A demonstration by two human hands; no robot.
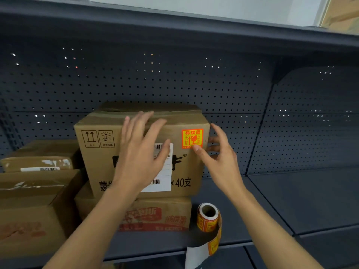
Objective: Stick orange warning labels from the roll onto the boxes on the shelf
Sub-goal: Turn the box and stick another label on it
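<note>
While left hand (141, 150) braces box (97, 162), right hand (217, 152) thumbs label (192, 138).

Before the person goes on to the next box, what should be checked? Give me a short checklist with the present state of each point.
1. Orange label is on the front of the top box, upper right: ok.
2. Label lies flat, with no lifted corner: cannot tell; the right hand covers its lower edge.
3. Left hand steadies the box front: ok.
4. Label roll stands within reach on the shelf: ok.
5. Roll's loose strip hangs over the shelf edge: not ok.
6. Lower box has an orange label: cannot tell.
</note>
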